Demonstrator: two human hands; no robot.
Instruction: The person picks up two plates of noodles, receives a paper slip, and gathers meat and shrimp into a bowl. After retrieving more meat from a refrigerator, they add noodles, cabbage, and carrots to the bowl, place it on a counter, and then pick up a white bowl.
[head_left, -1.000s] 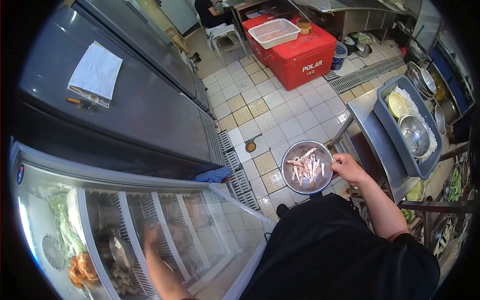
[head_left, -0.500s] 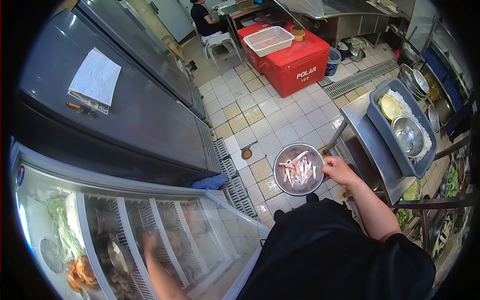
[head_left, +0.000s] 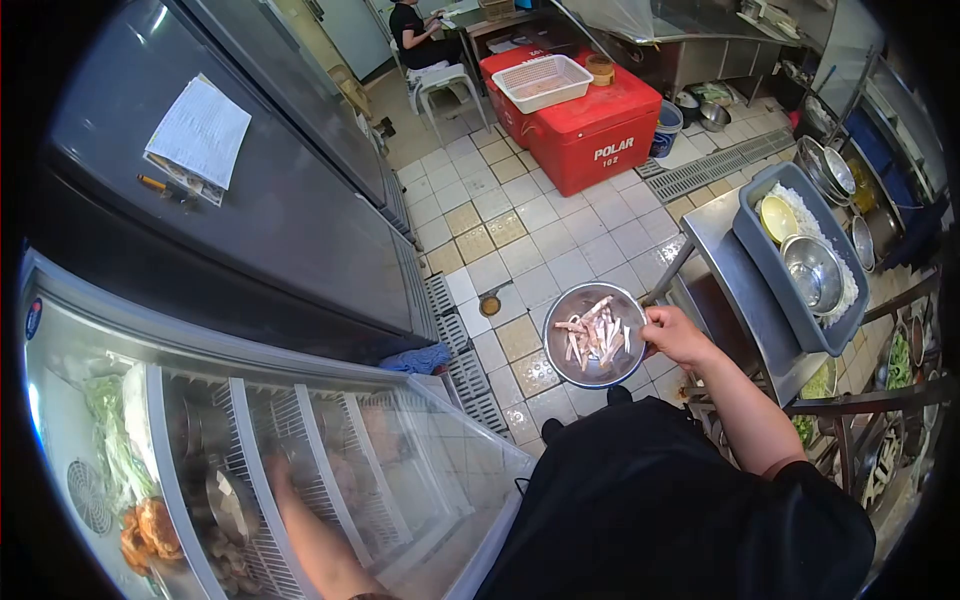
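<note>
My right hand (head_left: 677,336) grips the rim of a round metal bowl (head_left: 560,350), which holds pale pinkish strips (head_left: 597,333) of food. The bowl hangs over the tiled floor in front of my body. At the lower left my left hand (head_left: 280,468) reaches in among the white wire shelves (head_left: 325,455) of a fridge; its fingers are blurred and partly hidden. A metal bowl with white pieces (head_left: 230,505) stands just left of that forearm.
Dark fridge doors (head_left: 280,200) rise at the left. A red cooler (head_left: 600,135) bears a white basket (head_left: 540,82). On the right, a steel table (head_left: 715,235) carries a grey tub (head_left: 765,275) with bowls. Another person (head_left: 415,38) sits at the back.
My left hand has moved slightly left and up, further in among the shelves. My right hand and the bowl have shifted only a little in view.
</note>
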